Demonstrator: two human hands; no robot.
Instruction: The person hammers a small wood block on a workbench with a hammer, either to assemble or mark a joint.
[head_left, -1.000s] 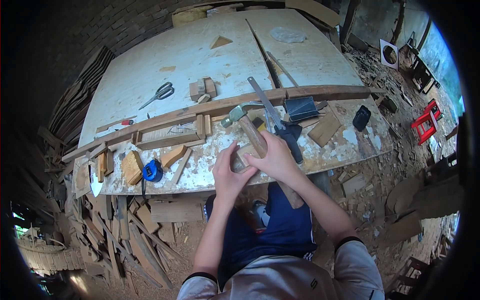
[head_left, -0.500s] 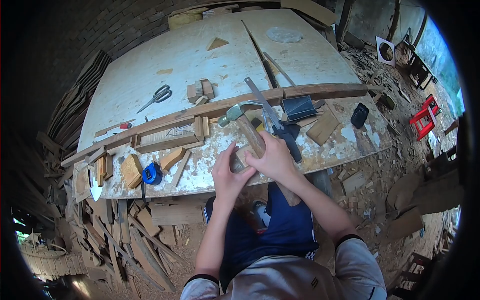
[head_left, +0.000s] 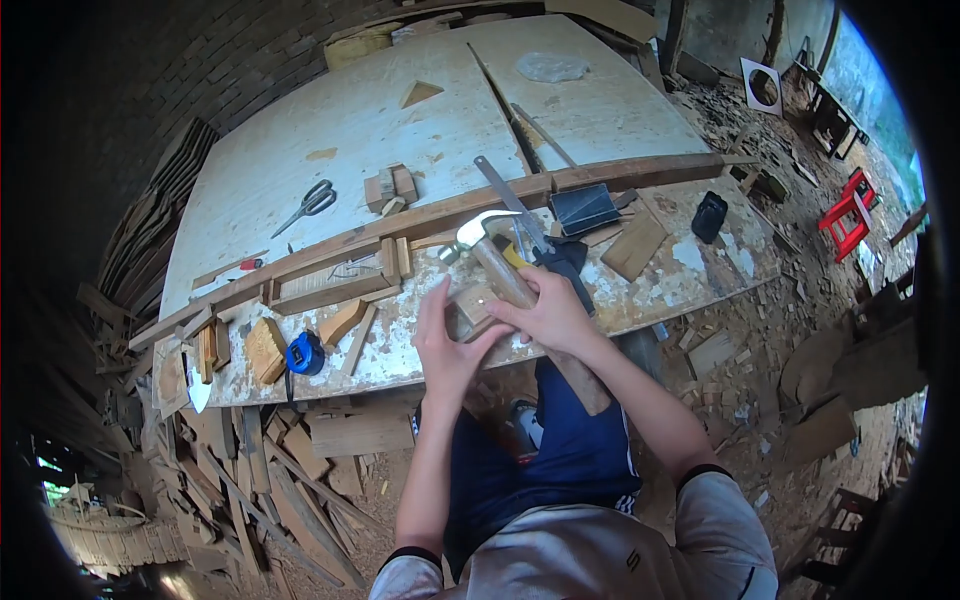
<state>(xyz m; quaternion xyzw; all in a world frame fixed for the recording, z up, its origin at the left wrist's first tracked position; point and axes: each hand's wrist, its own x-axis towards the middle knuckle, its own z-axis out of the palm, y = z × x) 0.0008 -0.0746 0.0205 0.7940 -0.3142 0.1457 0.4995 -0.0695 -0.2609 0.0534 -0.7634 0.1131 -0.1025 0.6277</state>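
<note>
My right hand (head_left: 553, 312) is wrapped round the wooden handle of a claw hammer (head_left: 507, 272), whose metal head points up and left above the bench. Its thumb reaches toward a small wooden block (head_left: 474, 304) lying at the bench's front edge. My left hand (head_left: 447, 345) is beside the block's left side, fingers apart and curved, with the thumb near its lower edge. Whether the left fingers press on the block cannot be made out. A saw blade (head_left: 510, 200) and a dark-handled tool (head_left: 568, 262) lie just right of the hammer.
On the workbench (head_left: 270, 180) are a long wooden beam (head_left: 450, 218), scissors (head_left: 310, 203), a blue tape measure (head_left: 305, 354), a dark tray (head_left: 585, 209), a flat board (head_left: 635, 246) and a black object (head_left: 709, 217). Scrap wood (head_left: 300, 510) covers the floor.
The hammer head has tilted slightly, and my left hand's fingers have opened a little away from the block, showing more of it. The whole view has shifted slightly.
</note>
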